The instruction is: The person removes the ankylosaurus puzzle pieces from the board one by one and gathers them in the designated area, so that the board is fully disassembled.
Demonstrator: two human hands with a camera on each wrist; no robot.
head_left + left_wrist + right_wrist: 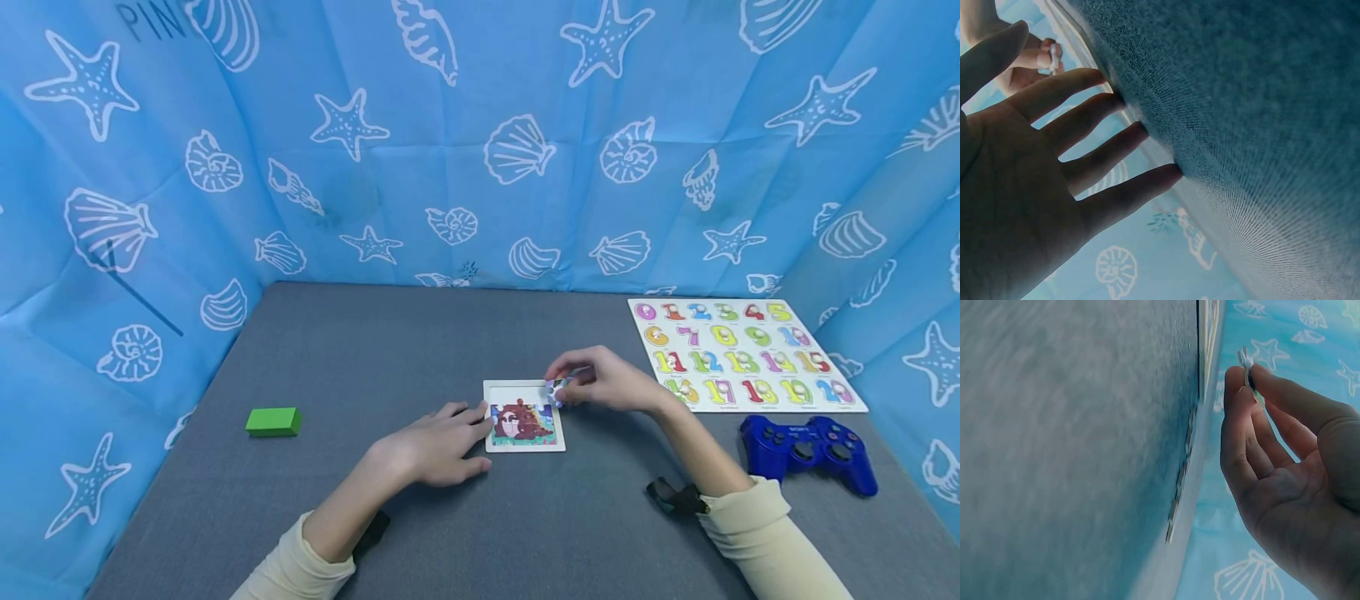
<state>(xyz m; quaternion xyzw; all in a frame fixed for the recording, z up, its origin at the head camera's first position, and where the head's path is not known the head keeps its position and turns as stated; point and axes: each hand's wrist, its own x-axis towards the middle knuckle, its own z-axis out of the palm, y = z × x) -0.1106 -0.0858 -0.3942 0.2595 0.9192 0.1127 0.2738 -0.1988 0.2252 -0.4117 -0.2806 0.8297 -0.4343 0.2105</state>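
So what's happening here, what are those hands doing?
A person is busy with a little jigsaw puzzle. The right hand pinches a jigsaw piece at the upper right corner of the puzzle tray, and the left hand rests at its left edge. A colourful, mostly brown picture fills the lower part; the visible strip above it is bare. Nobody is touching the blue game controller or green block.

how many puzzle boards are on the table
2: the small picture puzzle, with the left hand at its left edge, and the larger number board on the right, beyond the blue controller.
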